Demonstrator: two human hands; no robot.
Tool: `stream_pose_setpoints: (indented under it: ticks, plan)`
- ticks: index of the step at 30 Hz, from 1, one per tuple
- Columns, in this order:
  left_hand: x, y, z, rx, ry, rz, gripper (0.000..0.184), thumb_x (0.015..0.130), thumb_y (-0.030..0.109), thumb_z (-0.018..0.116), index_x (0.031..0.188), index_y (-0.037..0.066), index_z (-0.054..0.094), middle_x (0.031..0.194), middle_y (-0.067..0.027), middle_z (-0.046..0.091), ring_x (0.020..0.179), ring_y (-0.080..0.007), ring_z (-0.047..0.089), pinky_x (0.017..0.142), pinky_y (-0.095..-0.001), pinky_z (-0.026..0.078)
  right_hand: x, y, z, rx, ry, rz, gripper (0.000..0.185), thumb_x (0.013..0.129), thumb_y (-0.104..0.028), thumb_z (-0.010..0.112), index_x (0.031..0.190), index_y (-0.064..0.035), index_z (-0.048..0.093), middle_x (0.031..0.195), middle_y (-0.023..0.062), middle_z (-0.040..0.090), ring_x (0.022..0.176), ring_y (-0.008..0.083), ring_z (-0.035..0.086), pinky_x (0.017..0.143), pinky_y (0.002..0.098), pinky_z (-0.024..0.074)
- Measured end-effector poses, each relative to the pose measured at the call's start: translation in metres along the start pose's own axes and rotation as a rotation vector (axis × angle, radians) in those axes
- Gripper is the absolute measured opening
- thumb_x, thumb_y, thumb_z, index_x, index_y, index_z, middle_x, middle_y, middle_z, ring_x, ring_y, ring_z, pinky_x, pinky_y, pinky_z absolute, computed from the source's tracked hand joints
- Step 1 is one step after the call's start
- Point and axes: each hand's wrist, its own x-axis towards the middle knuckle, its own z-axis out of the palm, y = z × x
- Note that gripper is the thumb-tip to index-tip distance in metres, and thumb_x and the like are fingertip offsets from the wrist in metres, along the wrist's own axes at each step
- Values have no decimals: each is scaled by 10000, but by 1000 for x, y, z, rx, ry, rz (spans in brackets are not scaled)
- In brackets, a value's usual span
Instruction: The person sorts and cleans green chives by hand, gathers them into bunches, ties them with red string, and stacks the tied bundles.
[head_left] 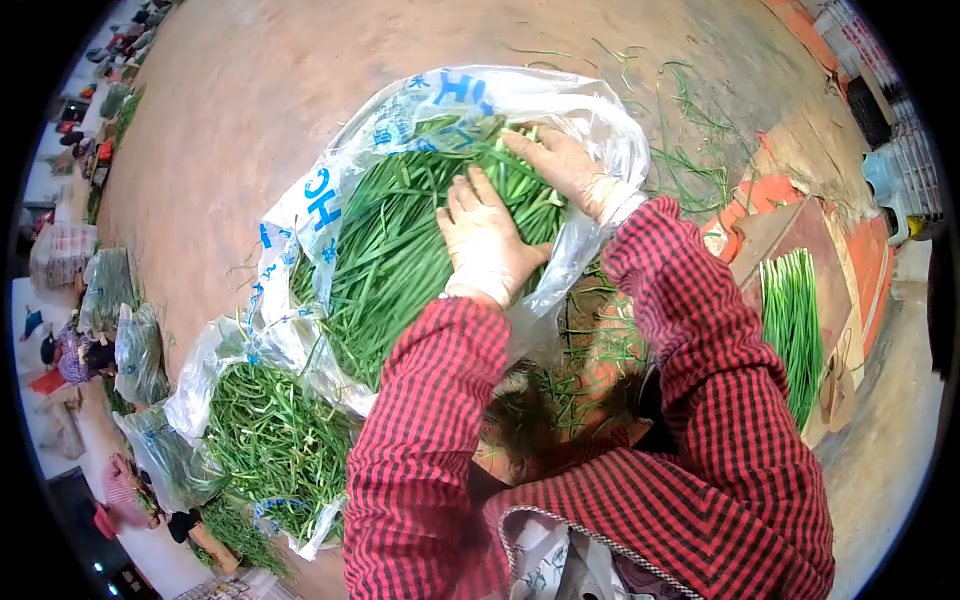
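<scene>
A large clear plastic bag (322, 205) with blue lettering stands open on the floor, packed with long green garlic chives (390, 235). Flat on top of the chives lies my left hand (490, 240), fingers spread, in what looks like a thin pale glove. My right hand (570, 172), gloved alike, reaches inside the bag's right rim. Its fingers are stretched out over the pale ends of the chives and it grasps nothing that I can make out. Both forearms are in red-and-black checked sleeves.
A second bag of loose, tangled green trimmings (270, 430) sits at the lower left. To the right, a neat bundle of chives (792, 330) lies on a board. Stray leaves (690, 180) litter the floor. Other people and filled bags (138, 350) line the far left.
</scene>
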Motion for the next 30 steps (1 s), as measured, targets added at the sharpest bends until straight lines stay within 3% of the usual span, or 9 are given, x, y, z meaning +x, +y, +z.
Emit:
stream_pose_setpoints:
  ticks: [3,8,9,14,18,21,24,28,30]
  plan:
    - [10,-6,-2,-61,-72,-65,1170,576,466,840,1442,-52,248,1263,-201,517,1189,-327,517,1030,-429,391,-5,-3,-1,-11,-47,-83,681,923,-526,558,1333,15,509,1318,174,564,1230,266,520,1044,350,383]
    - [18,-26,0,-425,-141,-117,924,611,369,799,1368,18,402,1121,-173,627,990,-310,643,876,-391,510,-22,2,-20,624,43,-50,702,929,-480,582,1351,67,460,1342,179,538,1290,272,478,1048,334,380]
    - [16,-32,-2,-538,-106,-127,897,620,349,773,1371,24,406,1091,-179,651,962,-321,657,874,-392,516,-22,9,-26,753,74,-46,521,974,-407,540,1326,-25,505,1323,125,552,1252,208,509,1063,342,396]
    - [0,-71,-2,-1341,46,-178,851,657,4,797,1376,-36,343,1175,-140,593,1000,-213,624,910,-324,502,-52,-3,-36,1199,-51,-85,468,1001,-346,491,1296,16,506,1306,137,562,1247,243,526,1099,370,395]
    - [-10,-83,-10,-1596,12,-186,897,684,-44,788,1415,-40,269,1206,-145,563,1019,-219,617,901,-333,513,-54,3,-2,1233,-102,-62,451,1011,-357,473,1278,1,536,1285,120,582,1222,220,543,1074,359,405]
    - [-11,-81,-10,-1556,17,-237,876,688,-45,783,1410,-25,287,1223,-145,552,1029,-207,607,899,-325,511,-45,14,19,875,207,53,374,941,-348,634,1149,-37,639,1041,-9,626,951,93,555,845,243,442]
    - [-12,-80,-6,-1544,38,-219,860,689,-44,781,1402,-24,301,1224,-130,553,1033,-201,603,899,-320,508,-41,27,16,826,189,91,379,950,-347,621,1143,-21,640,1005,-10,636,950,95,566,833,244,446]
    - [-7,-96,-4,-1540,78,-238,710,742,-40,739,1355,23,386,1117,-101,609,944,-185,628,838,-304,525,-44,36,6,375,317,-98,396,943,-348,604,1177,-29,631,1049,104,667,1004,193,604,903,299,450]
    - [0,-115,4,-1670,85,-283,646,757,-34,726,1327,18,426,1111,-98,616,927,-189,636,805,-308,541,-48,42,12,57,129,-129,445,907,-311,608,1261,-44,579,1174,166,636,1115,272,588,955,344,440]
